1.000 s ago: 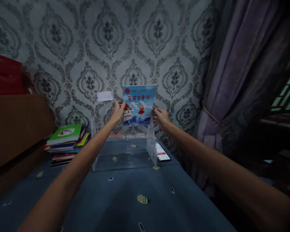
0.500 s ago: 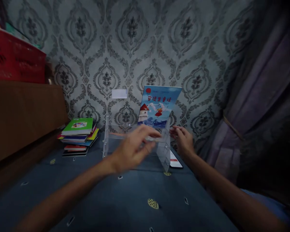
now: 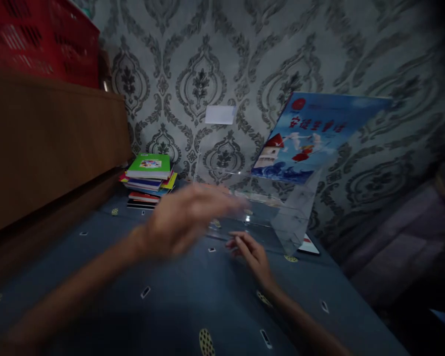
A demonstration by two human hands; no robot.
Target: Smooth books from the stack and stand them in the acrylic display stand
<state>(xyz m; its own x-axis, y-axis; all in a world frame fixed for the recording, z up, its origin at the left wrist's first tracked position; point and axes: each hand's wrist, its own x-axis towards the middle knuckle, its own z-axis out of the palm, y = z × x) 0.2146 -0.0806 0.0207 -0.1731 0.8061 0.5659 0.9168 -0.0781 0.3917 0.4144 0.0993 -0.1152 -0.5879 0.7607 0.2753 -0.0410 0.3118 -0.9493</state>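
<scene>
A blue picture book (image 3: 304, 143) with red lettering leans upright at the right end of a clear plastic rack (image 3: 296, 217). Neither of my hands touches the book. My left hand (image 3: 187, 217), blurred by motion, is in the air before the rack's left part, fingers stretched toward the right and nothing seen in them. Lower down, just in front of the rack, my right hand (image 3: 250, 254) has loosely bent fingers and holds nothing visible. To the left, a stack of books (image 3: 150, 180) with a green one on top lies on the dark blue patterned tabletop (image 3: 178, 306).
A wooden cabinet (image 3: 55, 148) bearing a red plastic basket (image 3: 40, 42) borders the left side. Behind the rack's right end lies a phone (image 3: 309, 245). Patterned wallpaper (image 3: 200, 84) with a white switch plate (image 3: 220, 114) rises behind. A purple curtain (image 3: 408, 237) hangs at right.
The view has swung left and come closer to the rack. My right hand has left the rack's right side near the book and come to its front. My left hand has drawn leftward from the book.
</scene>
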